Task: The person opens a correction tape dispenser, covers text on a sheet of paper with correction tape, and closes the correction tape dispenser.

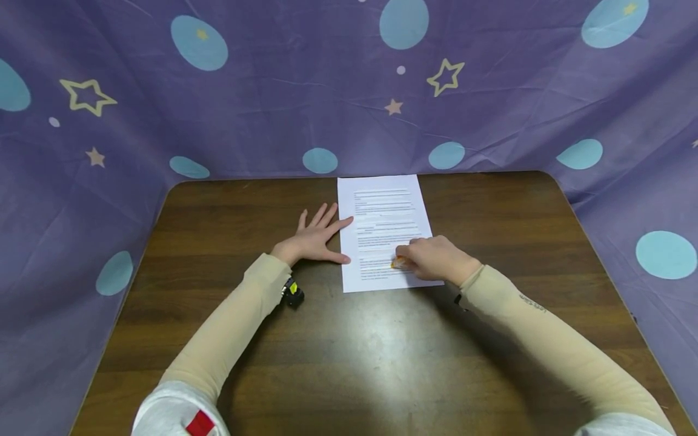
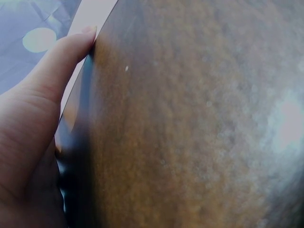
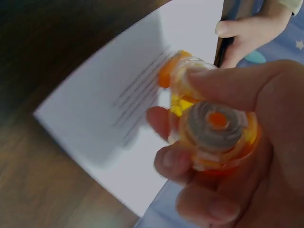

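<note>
A printed sheet of paper (image 1: 382,242) lies on the wooden table, its lines of text interrupted by some blank strips. My left hand (image 1: 313,240) is spread flat at the sheet's left edge, with the thumb and index fingertip on the margin. In the left wrist view the thumb (image 2: 59,61) touches the paper's edge. Over the lower right of the sheet, my right hand (image 1: 438,259) grips a translucent orange correction tape (image 3: 216,123) between thumb and curled fingers. Its orange tip (image 3: 171,70) points toward the text; whether it touches the paper I cannot tell.
The brown wooden table (image 1: 349,363) extends around the sheet, with a bright glare near the front. A purple curtain (image 1: 272,79) with stars and blue ovals hangs behind and beside it. A dark wrist device (image 1: 293,293) sits at the left cuff.
</note>
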Available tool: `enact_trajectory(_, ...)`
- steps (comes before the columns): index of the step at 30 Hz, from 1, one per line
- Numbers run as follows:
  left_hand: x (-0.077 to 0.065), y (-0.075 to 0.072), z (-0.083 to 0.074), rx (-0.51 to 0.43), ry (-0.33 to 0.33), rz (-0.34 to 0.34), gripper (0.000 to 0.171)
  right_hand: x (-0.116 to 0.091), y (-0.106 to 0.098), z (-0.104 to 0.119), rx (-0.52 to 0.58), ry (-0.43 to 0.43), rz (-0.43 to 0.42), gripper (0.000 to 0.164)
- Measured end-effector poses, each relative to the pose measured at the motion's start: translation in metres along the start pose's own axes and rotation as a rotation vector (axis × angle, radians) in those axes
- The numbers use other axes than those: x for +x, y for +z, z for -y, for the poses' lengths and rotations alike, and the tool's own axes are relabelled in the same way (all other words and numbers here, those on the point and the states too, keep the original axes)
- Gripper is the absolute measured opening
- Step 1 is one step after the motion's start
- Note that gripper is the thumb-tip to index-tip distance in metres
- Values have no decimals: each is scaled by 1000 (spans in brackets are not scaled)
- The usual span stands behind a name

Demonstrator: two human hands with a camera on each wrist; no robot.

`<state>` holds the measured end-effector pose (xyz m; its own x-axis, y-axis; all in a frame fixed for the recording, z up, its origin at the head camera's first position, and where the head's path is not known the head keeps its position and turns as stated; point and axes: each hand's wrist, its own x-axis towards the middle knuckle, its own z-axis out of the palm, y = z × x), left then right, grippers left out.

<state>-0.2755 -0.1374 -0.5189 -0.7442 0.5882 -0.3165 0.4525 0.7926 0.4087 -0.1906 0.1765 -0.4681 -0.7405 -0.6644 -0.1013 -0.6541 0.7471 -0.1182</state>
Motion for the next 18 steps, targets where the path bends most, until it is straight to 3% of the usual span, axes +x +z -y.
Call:
enact_trajectory(6,-1,-4,-1,13,6,-3,111,-4,-6,-10,83,14,-45,10)
enact_trajectory(18,2,2,3,-4,11,-14,112,-9,0,-2,67,-43,-45,10)
